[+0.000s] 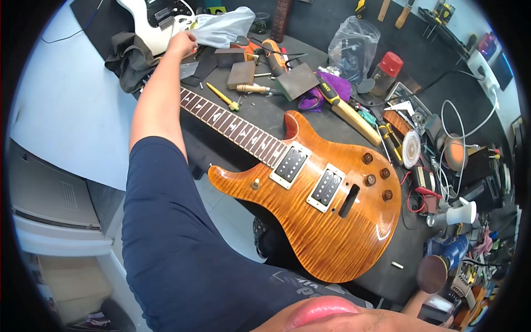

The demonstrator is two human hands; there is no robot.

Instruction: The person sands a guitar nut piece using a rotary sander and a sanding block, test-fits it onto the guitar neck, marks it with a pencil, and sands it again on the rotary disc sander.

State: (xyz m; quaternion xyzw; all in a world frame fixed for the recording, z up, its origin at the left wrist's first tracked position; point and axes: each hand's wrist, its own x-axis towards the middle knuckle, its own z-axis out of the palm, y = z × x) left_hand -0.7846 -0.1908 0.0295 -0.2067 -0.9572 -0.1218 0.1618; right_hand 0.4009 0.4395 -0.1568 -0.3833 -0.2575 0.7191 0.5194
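Observation:
My left arm stretches to the far left, where my left hand (183, 45) is closed, its fingers curled beside a translucent plastic bag (224, 27) and a white electric guitar body (152, 33). Whatever those fingers hold, if anything, is hidden. An amber flame-top electric guitar (332, 221) lies across the bench edge in front of me, without strings. Its fretted neck (238, 128) points toward my left arm. At the lower right, part of my right hand (416, 303) shows near a round brown disc (432, 274); its fingers are mostly hidden.
Behind the guitar lie a yellow pen-like tool (222, 96), a wooden-handled tool (254, 88), flat blocks (241, 74), a file with a black and yellow handle (327, 90) and a red-capped jar (387, 69). Cables and tools crowd the right. Dark cloth (130, 61) sits far left.

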